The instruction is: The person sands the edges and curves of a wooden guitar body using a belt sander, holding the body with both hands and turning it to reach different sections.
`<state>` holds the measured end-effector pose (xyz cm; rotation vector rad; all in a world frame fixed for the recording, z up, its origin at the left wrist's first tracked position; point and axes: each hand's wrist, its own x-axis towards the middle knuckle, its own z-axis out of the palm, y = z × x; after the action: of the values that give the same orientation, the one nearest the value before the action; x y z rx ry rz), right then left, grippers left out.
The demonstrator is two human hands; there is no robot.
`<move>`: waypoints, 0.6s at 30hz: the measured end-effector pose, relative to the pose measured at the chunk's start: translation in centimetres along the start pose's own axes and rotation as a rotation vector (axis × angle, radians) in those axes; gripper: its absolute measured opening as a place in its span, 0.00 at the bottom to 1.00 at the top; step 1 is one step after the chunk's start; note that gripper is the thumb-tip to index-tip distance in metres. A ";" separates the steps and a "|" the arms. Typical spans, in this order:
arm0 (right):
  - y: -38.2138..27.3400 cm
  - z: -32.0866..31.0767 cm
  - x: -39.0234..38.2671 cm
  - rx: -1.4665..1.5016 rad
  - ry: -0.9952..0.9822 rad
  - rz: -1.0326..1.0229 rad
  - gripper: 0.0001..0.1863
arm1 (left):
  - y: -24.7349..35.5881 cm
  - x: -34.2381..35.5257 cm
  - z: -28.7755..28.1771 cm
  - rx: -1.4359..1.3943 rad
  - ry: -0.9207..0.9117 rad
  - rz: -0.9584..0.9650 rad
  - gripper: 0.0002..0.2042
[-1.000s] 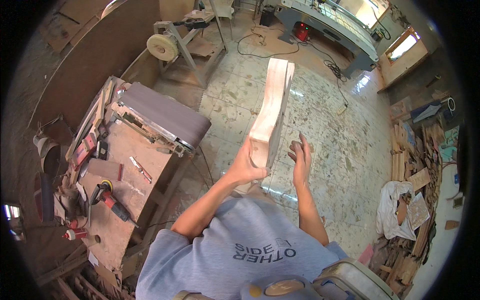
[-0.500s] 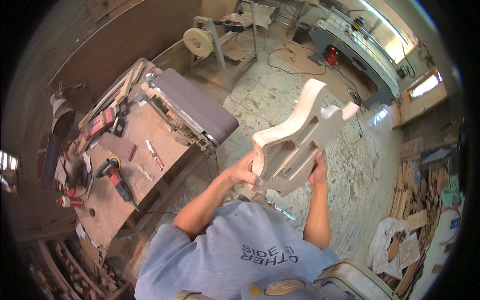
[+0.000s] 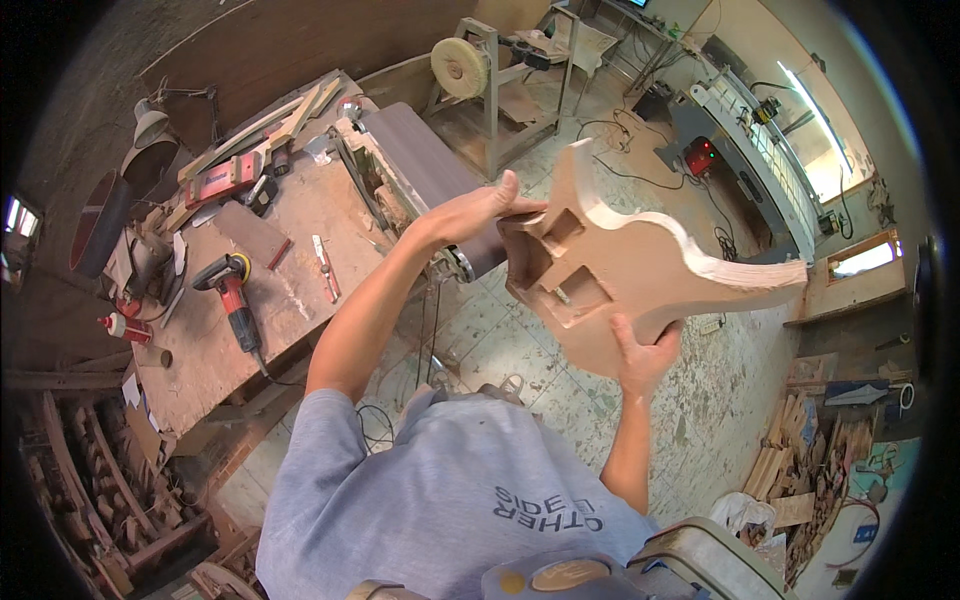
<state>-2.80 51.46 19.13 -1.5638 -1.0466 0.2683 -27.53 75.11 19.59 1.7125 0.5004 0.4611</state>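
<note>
A bare wooden electric guitar body (image 3: 650, 265), pale and unpainted, is held up in front of me, tilted, with its routed pockets facing me. My left hand (image 3: 480, 212) is at its upper left edge, thumb raised off the wood and fingers along the edge, their tips partly hidden. At the lower edge, my right hand (image 3: 645, 358) grips the body, thumb on the pocketed face and the other fingers behind it. Just beyond my left hand lies the belt sander (image 3: 425, 150) with its brown belt.
On the workbench (image 3: 290, 260) at left lie a red and black power tool (image 3: 236, 300), a red-handled tool (image 3: 325, 268) and a red bottle (image 3: 127, 326). A buffing wheel (image 3: 459, 68) stands at the back. A large grey machine (image 3: 735, 150) fills the far right, above scrap wood (image 3: 795, 450).
The guitar body has been turned, bringing its pocketed face toward me and its horns to the right. My left hand has moved up toward the belt sander; the view has shifted slightly.
</note>
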 end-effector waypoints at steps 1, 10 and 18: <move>-0.1 0.9 -0.5 -0.013 0.004 0.015 0.43 | -0.3 -0.1 -0.1 -0.085 0.010 -0.009 0.56; -0.6 3.1 -3.9 -0.114 0.004 -0.009 0.41 | -4.3 -1.8 -0.5 -0.257 0.032 -0.003 0.59; 0.2 2.1 -4.7 -0.100 -0.033 -0.004 0.41 | -5.3 -3.1 1.7 -0.271 -0.013 -0.055 0.62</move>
<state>-6.79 49.43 16.57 -1.6513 -1.1031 0.2430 -29.59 72.90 13.92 1.4374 0.4520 0.4562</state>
